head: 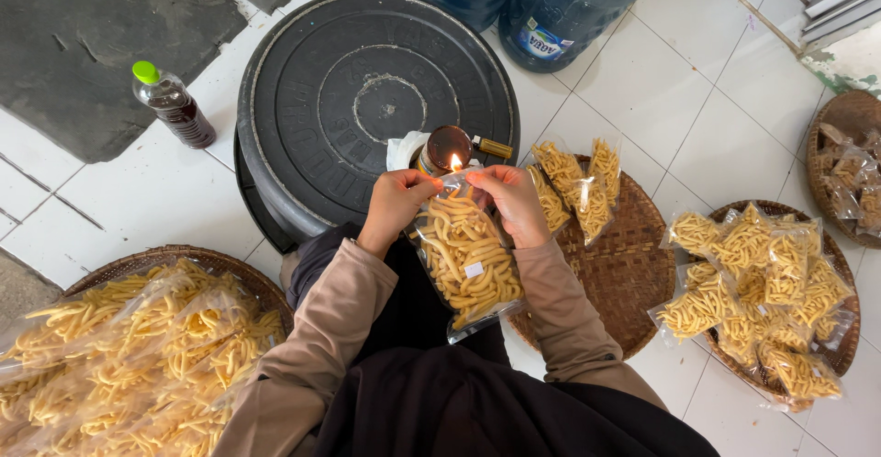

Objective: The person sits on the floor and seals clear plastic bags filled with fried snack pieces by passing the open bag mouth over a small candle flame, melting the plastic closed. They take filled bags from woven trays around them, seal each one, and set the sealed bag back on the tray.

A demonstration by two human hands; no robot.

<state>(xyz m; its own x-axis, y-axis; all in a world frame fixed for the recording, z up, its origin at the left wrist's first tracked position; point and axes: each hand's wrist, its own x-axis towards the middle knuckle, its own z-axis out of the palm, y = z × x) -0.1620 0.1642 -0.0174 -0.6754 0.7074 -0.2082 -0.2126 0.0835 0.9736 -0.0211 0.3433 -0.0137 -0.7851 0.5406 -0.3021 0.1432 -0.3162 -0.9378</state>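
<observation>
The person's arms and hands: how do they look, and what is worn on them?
Both arms wear long, loose sleeves of plain light brown cloth that reach to the wrists. The left hand and the right hand are bare: no gloves, and no rings or watch can be seen.

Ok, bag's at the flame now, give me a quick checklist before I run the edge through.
1. Left hand grips the bag top: ok.
2. Right hand grips the other corner: ok.
3. Flame lit: ok.
4. Bag edge at the flame: ok.
5. Snacks below the top edge: ok.
6. Fingers clear of the flame: cannot tell, very near.
</observation>
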